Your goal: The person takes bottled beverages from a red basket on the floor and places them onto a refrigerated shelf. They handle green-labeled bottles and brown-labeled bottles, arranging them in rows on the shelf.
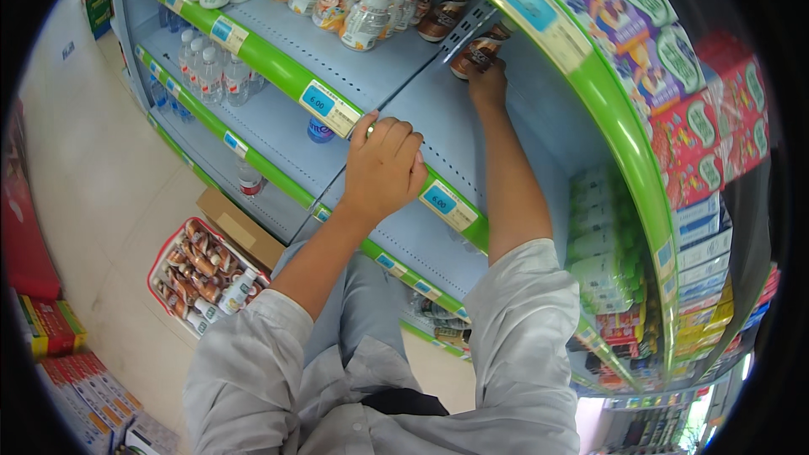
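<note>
My right hand (489, 83) reaches deep into the shelf with its fingers around the lower part of a brown bottled drink (480, 50). Another brown bottle (445, 16) stands just left of it, beyond a slotted metal upright (466, 28). My left hand (385, 164) grips the green front edge (455, 186) of the same shelf, thumb to the right, with a ring on one finger. Price labels (328, 104) sit on the edge to either side of that hand. Several orange-capped bottles (366, 19) stand farther left on this shelf.
A red-rimmed basket (153, 275) full of brown and white bottles rests on the floor beside a cardboard box (243, 227). Lower shelves hold clear water bottles (212, 79). Along the right, a curved shelf edge (622, 133) carries stacked cartons (689, 133).
</note>
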{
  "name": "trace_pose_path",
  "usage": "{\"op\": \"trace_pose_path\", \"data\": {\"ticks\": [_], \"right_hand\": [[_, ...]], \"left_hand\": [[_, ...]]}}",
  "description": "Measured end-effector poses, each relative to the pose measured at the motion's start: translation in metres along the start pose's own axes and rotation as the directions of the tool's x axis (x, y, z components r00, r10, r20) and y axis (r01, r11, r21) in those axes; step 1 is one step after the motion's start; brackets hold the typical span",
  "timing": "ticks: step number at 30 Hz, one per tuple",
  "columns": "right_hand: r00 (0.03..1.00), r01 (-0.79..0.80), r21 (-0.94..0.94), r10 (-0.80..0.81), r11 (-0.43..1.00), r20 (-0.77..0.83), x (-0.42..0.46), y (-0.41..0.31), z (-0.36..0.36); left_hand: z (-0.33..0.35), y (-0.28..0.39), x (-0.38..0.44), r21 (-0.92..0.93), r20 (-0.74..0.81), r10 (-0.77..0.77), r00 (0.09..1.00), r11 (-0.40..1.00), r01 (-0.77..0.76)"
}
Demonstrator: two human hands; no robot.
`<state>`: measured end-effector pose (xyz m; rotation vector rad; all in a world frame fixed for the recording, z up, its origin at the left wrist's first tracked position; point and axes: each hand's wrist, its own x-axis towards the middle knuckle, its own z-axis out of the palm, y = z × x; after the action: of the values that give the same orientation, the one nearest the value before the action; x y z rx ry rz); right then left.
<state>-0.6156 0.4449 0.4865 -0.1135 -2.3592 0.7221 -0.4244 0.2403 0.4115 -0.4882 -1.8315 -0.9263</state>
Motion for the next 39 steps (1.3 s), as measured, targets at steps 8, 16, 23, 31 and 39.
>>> {"op": "trace_pose_path", "data": {"ticks": [8,16,23,31,39], "right_hand": [[0.980,0.198,0.022,-0.198,0.980,-0.009,0.034,0.027,0.022],[0.993,0.115,-0.023,-0.115,0.993,0.020,0.047,0.035,0.032],[0.993,0.121,-0.019,-0.120,0.993,0.022,0.029,0.020,0.022],[0.996,0.051,-0.227,-0.032,0.973,0.087,0.012,-0.020,-0.051],[0.783,0.575,0.090,-0.579,0.813,0.229,-0.198,-0.057,-0.180]], "left_hand": [[0.002,0.002,0.001,0.006,-0.036,-0.007,0.999,1.000,0.007],[0.002,0.001,0.002,-0.002,-0.049,-0.001,0.999,1.000,0.001],[0.003,0.002,-0.003,-0.014,-0.053,-0.005,0.999,1.000,0.005],[0.007,0.004,-0.001,-0.008,-0.024,0.032,0.999,0.999,-0.033],[-0.025,0.003,-0.006,0.010,-0.015,-0.023,1.000,1.000,0.023]]}}
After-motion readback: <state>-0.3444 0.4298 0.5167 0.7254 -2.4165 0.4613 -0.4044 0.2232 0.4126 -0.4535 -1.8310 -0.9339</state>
